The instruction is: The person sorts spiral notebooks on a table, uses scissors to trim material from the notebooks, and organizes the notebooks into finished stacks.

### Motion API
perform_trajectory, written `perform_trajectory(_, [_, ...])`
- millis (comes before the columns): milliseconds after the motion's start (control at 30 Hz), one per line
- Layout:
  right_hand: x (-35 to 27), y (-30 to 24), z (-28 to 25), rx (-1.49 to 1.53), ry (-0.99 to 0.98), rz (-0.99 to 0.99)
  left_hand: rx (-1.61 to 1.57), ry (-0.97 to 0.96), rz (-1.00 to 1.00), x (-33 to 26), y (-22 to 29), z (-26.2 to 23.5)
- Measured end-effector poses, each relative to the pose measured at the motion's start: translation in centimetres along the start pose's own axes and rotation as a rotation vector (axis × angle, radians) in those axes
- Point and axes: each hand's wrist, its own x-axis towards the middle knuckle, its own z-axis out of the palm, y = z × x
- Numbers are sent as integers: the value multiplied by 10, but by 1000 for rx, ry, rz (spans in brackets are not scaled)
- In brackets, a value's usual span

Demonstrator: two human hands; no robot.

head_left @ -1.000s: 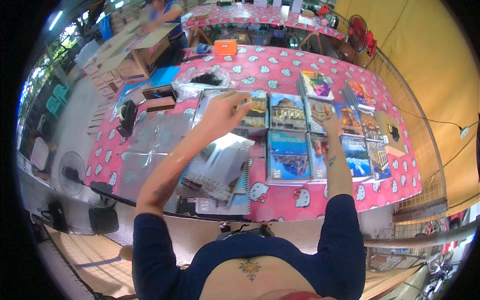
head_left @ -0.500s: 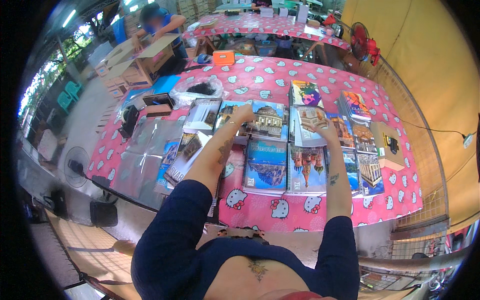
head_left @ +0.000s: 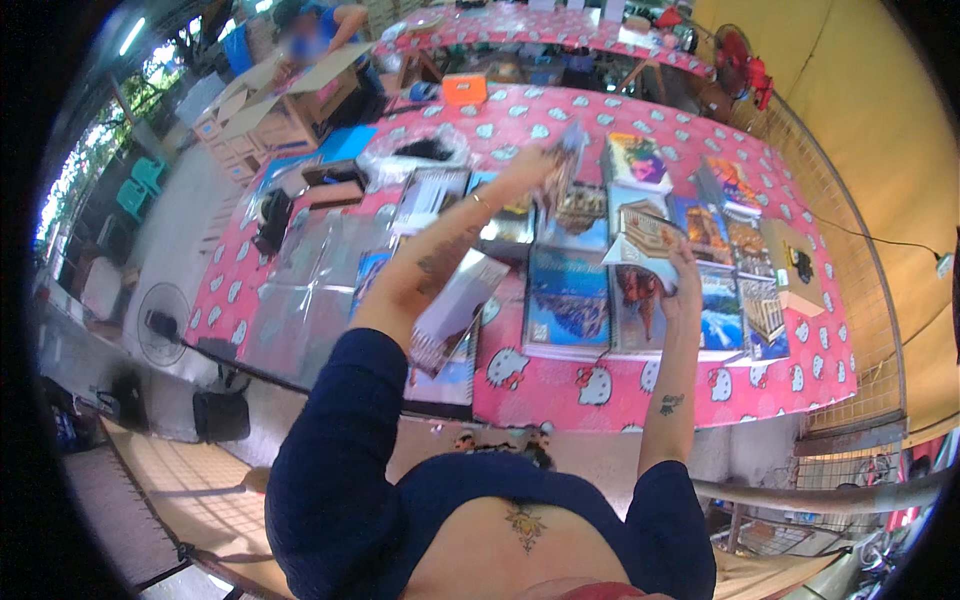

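Observation:
Several stacks of spiral notebooks with photo covers lie in rows on the pink table. My left hand (head_left: 535, 168) is closed on a notebook (head_left: 568, 165) held raised and tilted above the back row, blurred by motion. Below it lies a notebook with a domed building (head_left: 582, 212). My right hand (head_left: 683, 268) grips the right edge of a notebook with a pale stone building (head_left: 645, 232), lifted at a slant over a stack with colourful onion domes (head_left: 640, 305). Left of that is a stack with a blue sea cover (head_left: 567, 300). Another tilted notebook (head_left: 458, 300) lies beside my left forearm.
A tape dispenser (head_left: 272, 220), clear plastic sheets (head_left: 315, 270) and a bag with black contents (head_left: 420, 152) are at the left. An orange case (head_left: 464, 89) stands behind. At the right is a brown box (head_left: 793, 268). A person bends over cartons (head_left: 285, 115) at far left.
My left hand has picked a notebook off the back row and raised it up and to the right. My right hand has shifted slightly lower, its notebook tilting. The view has shifted a little.

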Motion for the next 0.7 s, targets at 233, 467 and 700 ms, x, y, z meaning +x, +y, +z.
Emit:
perform_trajectory(233, [-161,14,118,7,-167,-212,-912,162,268,-184,129,-184])
perform_trajectory(467, [-244,112,187,-990,-249,-436,165,184,-13,-362,39,-165])
perform_trajectory(700, [-196,122,201,-283,-299,31,-477,190,-268,-336,-38,-173])
